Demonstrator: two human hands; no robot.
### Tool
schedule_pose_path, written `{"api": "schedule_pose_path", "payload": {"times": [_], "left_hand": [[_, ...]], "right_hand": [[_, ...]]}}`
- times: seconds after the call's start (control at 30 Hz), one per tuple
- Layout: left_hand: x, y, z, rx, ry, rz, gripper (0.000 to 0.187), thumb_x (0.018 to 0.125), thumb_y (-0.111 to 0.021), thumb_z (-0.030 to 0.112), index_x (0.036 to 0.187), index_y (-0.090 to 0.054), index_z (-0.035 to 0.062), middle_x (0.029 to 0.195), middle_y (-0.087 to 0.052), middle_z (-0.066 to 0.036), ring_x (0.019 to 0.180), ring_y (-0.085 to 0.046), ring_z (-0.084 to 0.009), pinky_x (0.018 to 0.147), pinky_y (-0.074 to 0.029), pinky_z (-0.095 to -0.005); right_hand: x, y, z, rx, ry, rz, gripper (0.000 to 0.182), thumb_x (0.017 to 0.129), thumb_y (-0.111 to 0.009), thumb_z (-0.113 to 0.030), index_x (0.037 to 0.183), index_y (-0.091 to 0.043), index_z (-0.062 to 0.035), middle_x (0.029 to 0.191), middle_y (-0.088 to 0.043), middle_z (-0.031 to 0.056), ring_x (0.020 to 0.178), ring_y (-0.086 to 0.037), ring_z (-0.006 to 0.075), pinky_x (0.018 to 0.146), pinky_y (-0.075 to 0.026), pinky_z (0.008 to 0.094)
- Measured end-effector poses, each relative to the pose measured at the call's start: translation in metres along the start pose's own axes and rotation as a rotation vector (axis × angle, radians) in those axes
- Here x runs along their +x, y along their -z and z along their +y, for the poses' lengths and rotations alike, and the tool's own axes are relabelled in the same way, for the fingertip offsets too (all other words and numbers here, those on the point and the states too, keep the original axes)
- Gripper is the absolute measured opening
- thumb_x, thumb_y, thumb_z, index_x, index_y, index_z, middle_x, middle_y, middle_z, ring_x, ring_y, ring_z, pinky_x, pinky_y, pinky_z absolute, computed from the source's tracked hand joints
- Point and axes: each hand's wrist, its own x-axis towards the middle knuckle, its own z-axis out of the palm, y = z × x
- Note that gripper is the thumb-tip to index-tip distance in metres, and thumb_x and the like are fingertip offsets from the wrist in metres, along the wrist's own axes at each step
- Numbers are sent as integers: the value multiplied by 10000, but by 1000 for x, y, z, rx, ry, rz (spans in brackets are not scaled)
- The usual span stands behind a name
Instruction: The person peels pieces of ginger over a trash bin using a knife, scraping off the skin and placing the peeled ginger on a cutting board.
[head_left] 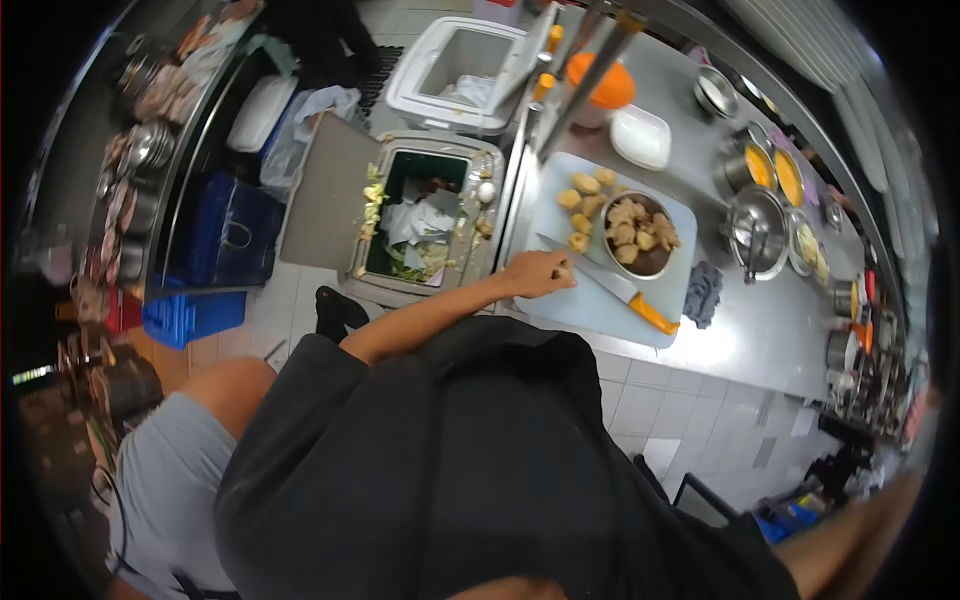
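Note:
My left hand [540, 275] is closed over the near left edge of the white cutting board [570, 310]. A small pale bit shows at its fingertips, too small to name. Just beyond it a knife with an orange handle [655, 314] lies across the board, its blade pointing toward the peeled yellowish pieces [585, 184], which look like ginger. Beside these stands a steel bowl [609, 247] of knobby brown ginger [640, 228]. Of my right arm only a blurred forearm [850, 535] shows at the lower right; the hand is out of sight.
A grey cloth [703, 295] lies right of the board. Behind are a white dish [640, 137], an orange container [605, 82] and several steel bowls. An open bin [425, 145] with scraps stands left of the steel counter [760, 345], near a white bin [420, 45].

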Motion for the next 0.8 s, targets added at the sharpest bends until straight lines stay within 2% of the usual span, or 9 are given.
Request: {"api": "schedule_pose_path", "payload": {"times": [0.13, 0.23, 0.33, 0.5, 0.6, 0.63, 0.67, 0.73, 0.8], "left_hand": [[6, -3, -17, -75, -110, -28, 482, 869, -632, 525, 994, -585, 62, 878, -671, -162, 844, -645, -368, 734, -484, -467], [6, -2, -23, -89, -89, -6, 469, 880, -626, 511, 1004, -588, 61, 873, -660, -160, 848, -636, -360, 736, -485, -461], [7, 2, -16, -59, -59, -62, 459, 892, -609, 503, 1038, -597, 68, 916, -670, -152, 877, -642, -358, 754, -490, -457], [9, -4, -19, -213, -72, -109, 371, 859, -612, 450, 985, -660, 104, 1001, -682, -157, 957, -641, -353, 835, -488, -466], [30, -17, -43, -137, -102, -246, 407, 938, -487, 446, 1120, -584, 95, 1097, -653, -205, 1049, -617, -411, 881, -462, -511], [34, -34, -58, -345, -154, -121, 340, 922, -587, 436, 894, -585, 98, 812, -630, -125, 805, -620, -279, 738, -456, -405], [10, -6, -18, -199, -87, 9, 362, 905, -585, 452, 927, -588, 90, 841, -648, -141, 848, -636, -317, 761, -458, -409], [14, -8, -23, -161, 23, -82, 395, 929, -522, 455, 1081, -589, 96, 1002, -666, -175, 956, -638, -344, 830, -469, -425], [15, -13, -34, -162, 23, -129, 395, 931, -519, 454, 1083, -589, 96, 1004, -666, -174, 958, -638, -344, 832, -469, -425]], "right_hand": [[-94, -19, 44, -165, -490, -11, 198, 810, -693, -301, 883, -689, -117, 769, -643, 101, 767, -644, 254, 694, -495, 347], [-183, -55, 82, -302, -971, -256, 197, 813, -689, -295, 889, -687, -112, 776, -644, 101, 771, -645, 251, 696, -496, 346], [-277, -80, 109, -346, -1246, -567, 197, 815, -685, -289, 895, -685, -108, 783, -645, 100, 775, -645, 249, 699, -496, 344], [-390, -83, 121, -493, -1365, -858, 198, 820, -678, -278, 905, -682, -100, 794, -647, 99, 780, -645, 245, 703, -497, 341], [-414, -85, 128, -534, -1420, -927, 198, 822, -674, -272, 911, -680, -96, 800, -648, 98, 784, -645, 243, 706, -498, 340], [-419, -85, 131, -551, -1433, -946, 198, 823, -672, -270, 913, -679, -94, 803, -649, 98, 785, -645, 242, 707, -498, 339], [-423, -86, 133, -561, -1446, -962, 198, 824, -671, -268, 915, -679, -93, 805, -649, 98, 786, -645, 242, 708, -498, 339], [-428, -85, 137, -579, -1476, -989, 198, 825, -668, -264, 919, -677, -90, 809, -650, 98, 789, -646, 240, 710, -498, 338], [-432, -82, 142, -594, -1498, -996, 199, 827, -665, -260, 923, -676, -86, 814, -650, 97, 791, -646, 239, 711, -499, 337]]}}
